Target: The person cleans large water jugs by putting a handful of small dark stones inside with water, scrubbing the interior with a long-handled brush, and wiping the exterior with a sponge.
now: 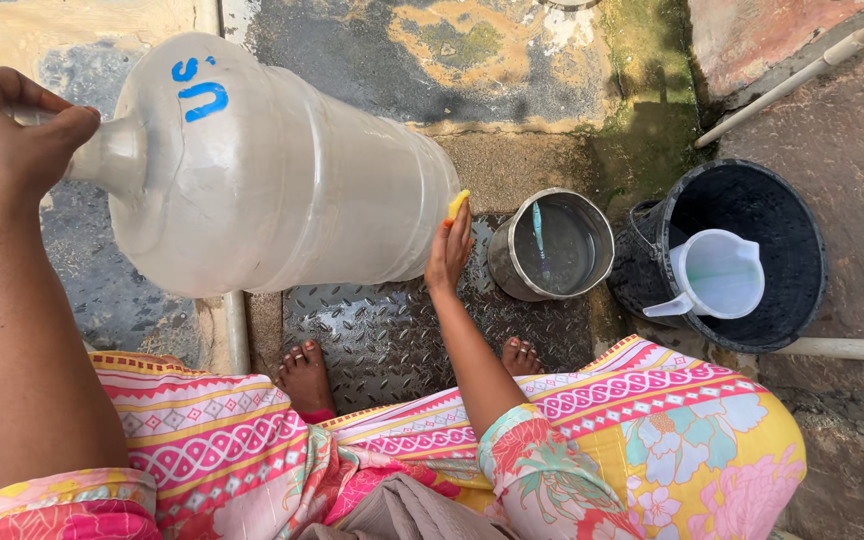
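Before you: 1 steel pot point(550, 246) of water on the checker-plate cover point(382, 335), 1 black bucket point(802, 270) holding a white jug point(717, 275), 2 pale pipes point(812, 70).

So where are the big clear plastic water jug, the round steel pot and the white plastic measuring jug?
Big clear plastic water jug point(282, 180), head view, middle of its side wall.
Round steel pot point(504, 272), head view, outer wall on its left.
White plastic measuring jug point(720, 275), head view, inside of its cup.
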